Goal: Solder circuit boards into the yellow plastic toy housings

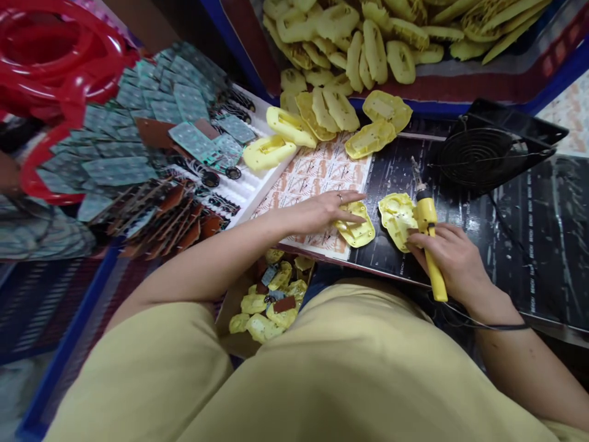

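Note:
My left hand (pixel 324 212) lies with fingers stretched over a yellow plastic shell (pixel 356 230) on the work mat, touching its top. My right hand (pixel 453 258) is closed round a yellow soldering iron (pixel 430 242), its tip pointing up and away from me. The same hand's fingertips rest against a second yellow shell (pixel 396 218), which lies open side up just left of the iron. Both shells sit close together near the front edge of the dark mat (pixel 529 245).
A heap of yellow shells (pixel 368 43) fills the tray at the back. Green circuit boards (pixel 138 123) and brown boards (pixel 170 215) pile at left, beside a red plastic frame (pixel 55 67). A black fan (pixel 488 153) stands at right. A box of finished parts (pixel 271 304) sits by my lap.

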{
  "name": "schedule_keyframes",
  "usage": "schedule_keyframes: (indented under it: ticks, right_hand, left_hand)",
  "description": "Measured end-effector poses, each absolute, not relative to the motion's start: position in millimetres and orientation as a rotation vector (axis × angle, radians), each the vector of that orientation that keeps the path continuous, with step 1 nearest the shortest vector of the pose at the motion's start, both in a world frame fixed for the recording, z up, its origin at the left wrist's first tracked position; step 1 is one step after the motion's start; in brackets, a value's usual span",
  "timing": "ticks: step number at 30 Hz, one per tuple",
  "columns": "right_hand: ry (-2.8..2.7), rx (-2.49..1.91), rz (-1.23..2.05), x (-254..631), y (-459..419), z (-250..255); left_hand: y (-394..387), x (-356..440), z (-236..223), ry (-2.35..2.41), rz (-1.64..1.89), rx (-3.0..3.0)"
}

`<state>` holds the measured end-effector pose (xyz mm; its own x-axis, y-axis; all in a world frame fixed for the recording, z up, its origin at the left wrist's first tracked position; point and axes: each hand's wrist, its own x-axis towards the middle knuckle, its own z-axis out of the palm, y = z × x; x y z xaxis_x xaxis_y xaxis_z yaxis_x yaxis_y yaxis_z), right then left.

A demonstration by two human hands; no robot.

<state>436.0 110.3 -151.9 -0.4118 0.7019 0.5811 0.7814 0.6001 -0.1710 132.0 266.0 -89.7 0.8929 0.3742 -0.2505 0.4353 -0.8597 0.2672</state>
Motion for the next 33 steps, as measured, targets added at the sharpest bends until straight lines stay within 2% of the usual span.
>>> schedule_keyframes:
  ticks: [4, 6, 8, 13, 17, 22, 25, 28, 33]
  right_hand:
    - [-2.163, -1.115, 0.040, 432, 96, -139]
    - [-2.137, -1.084, 0.047, 436, 97, -137]
    - [-2.147, -1.063, -0.017, 443, 102, -139]
    - [-2.179, -1.024, -0.071, 450, 109, -152]
    - [-2.125, -1.028, -0.055, 451, 104, -156]
    - [-1.991, -1.096, -0.151, 455, 104, -158]
    - [-1.953, -1.075, -0.166, 453, 108, -164]
    - [-1.960, -1.052, -0.163, 449, 110, -170]
    - [-1.957, -1.079, -0.182, 450, 109, -168]
  left_hand:
    - [258, 131, -94, 0.865, -0.020, 2.676]
    - [242, 131, -99, 1.071, 0.136, 2.722]
    - [227, 132, -106, 1.150, 0.118, 2.778]
    - [220, 157, -119, 0.827, -0.088, 2.854]
    - [252, 175, -111, 0.644, -0.004, 2.840]
    - [319, 121, -74, 1.503, 0.243, 2.763]
    - [354, 82, -54, 1.819, -0.052, 2.617]
    - [366, 73, -43, 1.864, -0.423, 2.472]
    - [361, 115, -22, 1.977, -0.498, 2.489]
